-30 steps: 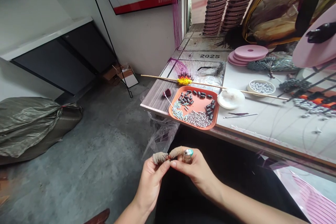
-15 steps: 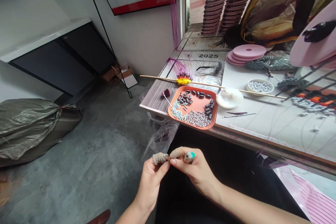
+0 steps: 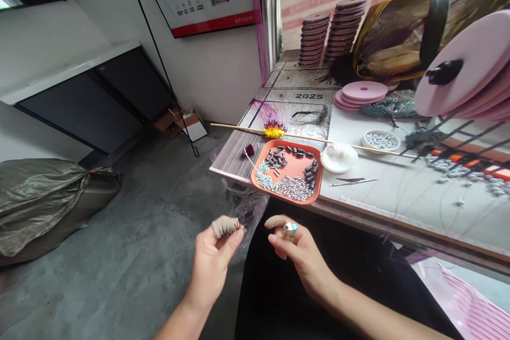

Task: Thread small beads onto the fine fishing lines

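Observation:
My left hand [image 3: 213, 255] is raised over the floor, a cloth-wrapped finger and thumb pinched on a small dark bristle tuft with a red tip [image 3: 238, 226]. A hand's width to the right, my right hand [image 3: 297, 252] has its fingers curled, one fingertip wrapped in cloth. It holds a small silver and teal object [image 3: 289, 229]. Both hands hang below the table edge, in front of an orange tray [image 3: 297, 152] of small silver and black pieces.
The table [image 3: 398, 196] carries a long wooden stick [image 3: 319, 139], a white lid [image 3: 338, 158], a bowl of beads [image 3: 380, 140], pink discs [image 3: 360, 94] and stacked discs [image 3: 326, 32]. A grey sack [image 3: 43, 196] lies on the floor at left.
My hands were joined fingertip to fingertip on the tuft; now they have drawn apart, the left moving left with the tuft. The view has shifted slightly.

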`<state>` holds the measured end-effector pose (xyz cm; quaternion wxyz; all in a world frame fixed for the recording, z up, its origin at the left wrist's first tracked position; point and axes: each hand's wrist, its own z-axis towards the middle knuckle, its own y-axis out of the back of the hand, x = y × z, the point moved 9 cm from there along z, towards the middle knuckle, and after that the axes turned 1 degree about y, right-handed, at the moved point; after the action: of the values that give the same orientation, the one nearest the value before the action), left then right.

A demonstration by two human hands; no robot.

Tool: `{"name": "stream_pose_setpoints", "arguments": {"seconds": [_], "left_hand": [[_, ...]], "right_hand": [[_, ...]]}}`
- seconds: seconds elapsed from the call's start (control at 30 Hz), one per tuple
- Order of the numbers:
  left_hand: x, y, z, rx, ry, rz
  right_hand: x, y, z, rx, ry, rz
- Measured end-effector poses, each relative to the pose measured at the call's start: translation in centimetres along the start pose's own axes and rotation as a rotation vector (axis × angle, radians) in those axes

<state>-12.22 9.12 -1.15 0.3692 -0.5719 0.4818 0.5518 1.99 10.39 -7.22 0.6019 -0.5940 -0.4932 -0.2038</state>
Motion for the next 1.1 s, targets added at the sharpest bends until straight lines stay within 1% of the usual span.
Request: {"name": "stream_pose_setpoints", "arguments": {"seconds": [0.03,0.07,0.1,0.17,0.2,0.27,0.33,0.37,0.43,0.5,0.67,0.8,0.9,0.97,1.0,1.03,1.07,1.1], "left_hand": [[-2.2,-0.6,0.8,0.010,-0.105,0.098],[-4.4,-1.7,1.5,0.030,-0.216,0.189],[-6.5,-3.1,2.1,0.056,-0.321,0.270],[-9.8,-7.3,2.8,0.153,-0.512,0.413],[-11.0,-9.7,2.9,0.209,-0.596,0.474],[-12.0,-14.5,2.9,0.317,-0.730,0.621],[-11.7,-18.5,2.8,0.369,-0.824,0.837],[-11.3,-20.0,2.8,0.374,-0.863,0.956],[-10.6,-21.9,2.7,0.367,-0.923,1.135],[-10.2,-22.6,2.5,0.363,-0.963,1.222],[-10.0,-22.6,1.7,0.341,-1.032,1.348],[-9.9,-22.7,1.2,0.319,-1.043,1.343],[-10.1,-22.6,1.5,0.297,-1.010,1.284],[-10.7,-21.9,1.7,0.272,-0.979,1.222],[-11.2,-21.2,1.9,0.255,-0.950,1.156],[-11.8,-20.1,2.0,0.236,-0.901,1.059],[-12.2,-18.7,2.2,0.219,-0.825,0.932],[-12.2,-17.3,2.3,0.223,-0.716,0.782]], "right_hand": [[0.0,0.0,0.0,0.013,-0.009,-0.002],[0.0,-0.2,0.0,0.036,-0.022,-0.004],[0.2,-0.4,-0.1,0.065,-0.035,-0.007],[0.9,-1.0,-0.3,0.130,-0.034,-0.015],[1.4,-1.3,-0.4,0.155,-0.022,-0.016],[2.5,-1.3,-0.7,0.171,0.012,-0.008],[3.3,-0.7,-0.8,0.151,0.039,0.005],[3.6,-0.3,-0.9,0.138,0.044,0.010],[3.9,0.5,-1.0,0.125,0.049,0.019],[4.2,1.2,-1.1,0.119,0.055,0.034],[5.0,2.4,-1.9,0.121,0.062,0.063],[5.2,3.2,-2.7,0.108,0.069,0.023],[5.2,3.5,-3.0,0.104,0.075,-0.001],[5.5,3.6,-3.1,0.102,0.096,-0.012],[5.8,3.7,-3.2,0.099,0.107,-0.014],[6.0,3.7,-3.3,0.095,0.111,-0.010],[6.2,3.8,-3.3,0.092,0.107,0.002],[6.4,3.8,-3.4,0.085,0.095,0.027]]}}
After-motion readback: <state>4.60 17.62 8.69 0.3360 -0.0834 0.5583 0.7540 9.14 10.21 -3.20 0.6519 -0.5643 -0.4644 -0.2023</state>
